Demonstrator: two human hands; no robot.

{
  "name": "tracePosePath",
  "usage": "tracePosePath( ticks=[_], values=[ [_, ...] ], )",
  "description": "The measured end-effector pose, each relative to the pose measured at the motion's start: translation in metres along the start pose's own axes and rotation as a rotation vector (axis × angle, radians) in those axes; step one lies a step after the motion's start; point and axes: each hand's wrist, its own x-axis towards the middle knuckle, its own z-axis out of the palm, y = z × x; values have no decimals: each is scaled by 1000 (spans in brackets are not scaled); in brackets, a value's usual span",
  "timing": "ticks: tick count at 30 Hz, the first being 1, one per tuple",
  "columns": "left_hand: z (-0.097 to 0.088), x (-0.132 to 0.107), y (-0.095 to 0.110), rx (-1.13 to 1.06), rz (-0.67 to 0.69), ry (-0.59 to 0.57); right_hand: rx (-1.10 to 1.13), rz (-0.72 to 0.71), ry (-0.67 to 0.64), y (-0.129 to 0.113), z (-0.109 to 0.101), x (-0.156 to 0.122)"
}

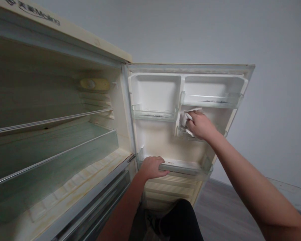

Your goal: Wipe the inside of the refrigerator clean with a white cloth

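Note:
My right hand (200, 125) is closed around a crumpled white cloth (184, 118). It presses the cloth into the middle right compartment of the open fridge door (163, 134), just above a clear door shelf (184, 134). Lower down, my left hand (153, 167) hovers at or rests near the bottom clear door shelf (183, 168), its thumb and fingers apart with nothing between them. Whether it touches that shelf I cannot tell.
On the left stands the open fridge (125, 134) with a glass shelf (52, 120) and a clear greenish drawer (65, 157). Two more clear shelves, upper left (154, 114) and upper right (210, 99), sit on the door. My dark-clad knee (182, 217) is below, beside the grey floor (223, 211).

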Motion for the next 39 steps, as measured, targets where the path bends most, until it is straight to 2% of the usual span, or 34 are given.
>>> tracePosePath(
  ticks=[2,9,14,19,23,27,30,34,37,39],
  values=[
    [0,0,-2,-5,-4,6,-54,77,30,-2,-3,-13],
    [2,-1,-2,-7,-24,-11,-273,192,10,5,-3,-63],
    [6,-2,-2,12,-31,-5,-275,155,125,9,5,-74],
    [8,-2,0,37,-32,63,-229,167,254,1,24,-90],
    [15,-7,4,40,-53,166,-204,71,327,7,46,-106],
    [34,-24,11,31,-81,340,-153,-61,567,18,66,-112],
    [48,-36,17,59,-100,419,-106,-91,637,18,73,-111],
    [54,-44,24,60,-156,418,-27,-101,714,20,82,-110],
    [52,-50,26,29,-169,374,32,-214,755,28,87,-114],
    [50,-58,29,-67,-169,350,86,-313,691,28,87,-122]
  ],
)
